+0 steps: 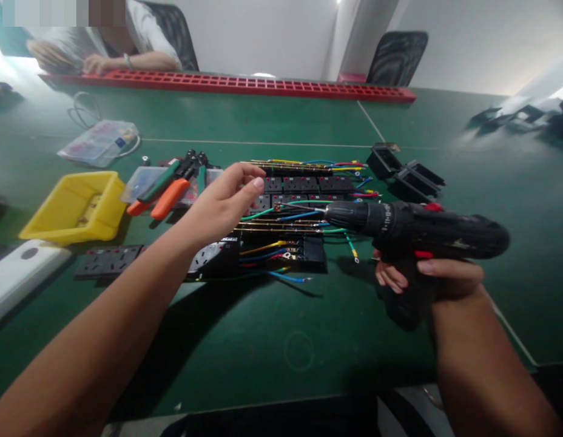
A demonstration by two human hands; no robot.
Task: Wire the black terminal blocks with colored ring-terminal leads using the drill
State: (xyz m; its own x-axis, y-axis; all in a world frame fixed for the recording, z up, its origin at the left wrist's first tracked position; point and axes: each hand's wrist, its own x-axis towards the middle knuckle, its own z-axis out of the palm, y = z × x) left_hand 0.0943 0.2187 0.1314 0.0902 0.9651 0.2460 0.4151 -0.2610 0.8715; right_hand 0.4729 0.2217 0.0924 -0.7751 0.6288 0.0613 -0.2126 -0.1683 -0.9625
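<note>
Green tabletop (pixel 354 358) lies beneath the right hand (pixel 454 280) gripping a drill (pixel 409 227) and the curled left hand (pixel 229 197), whose grip is unclear.

Between the left hand (pixel 229 197) and right hand (pixel 449 278), socket strips (pixel 302 184) and a cordless drill (pixel 404 227) obstruct; nearer than both, green tabletop (pixel 345 346) offers passage.

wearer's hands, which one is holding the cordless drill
The right hand, wrapped around the cordless drill; the left hand is apart from it, near the socket strips.
</note>
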